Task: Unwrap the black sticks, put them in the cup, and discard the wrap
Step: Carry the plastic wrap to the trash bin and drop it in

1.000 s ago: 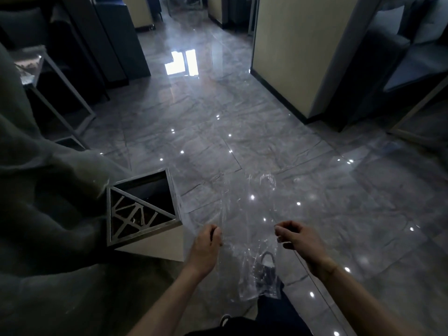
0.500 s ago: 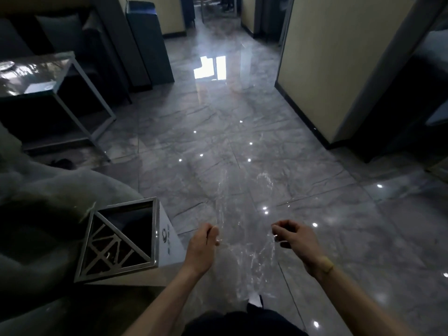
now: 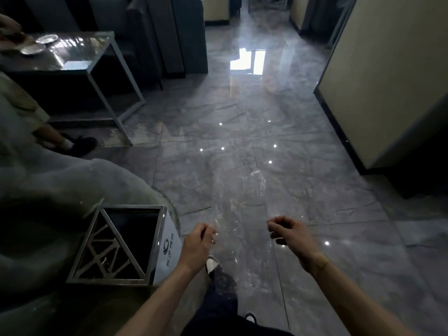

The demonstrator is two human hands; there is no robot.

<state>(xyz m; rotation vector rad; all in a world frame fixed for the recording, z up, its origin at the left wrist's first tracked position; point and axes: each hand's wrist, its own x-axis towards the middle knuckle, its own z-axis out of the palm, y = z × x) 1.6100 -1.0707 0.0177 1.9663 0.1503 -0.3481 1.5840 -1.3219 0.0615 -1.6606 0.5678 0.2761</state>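
A clear plastic wrap (image 3: 240,214) is stretched out flat between my two hands, above the grey tiled floor. My left hand (image 3: 197,246) pinches its left edge and my right hand (image 3: 292,235) pinches its right edge, both with fingers closed. The wrap runs away from me and hangs down below my hands. A square metal bin (image 3: 158,241) with a lattice top and a dark opening stands just left of my left hand. No black sticks and no cup are in view.
A grey upholstered seat (image 3: 48,202) fills the lower left behind the bin. Another person's leg and shoe (image 3: 80,144) rest on the floor beside a glass-topped side table (image 3: 77,54) carrying small dishes. A beige wall (image 3: 388,81) stands at right. My own legs and shoes are below.
The view has swung up and to the left, so the side table and another person's leg now show. My hands keep their hold and have spread the wrap flatter and wider.
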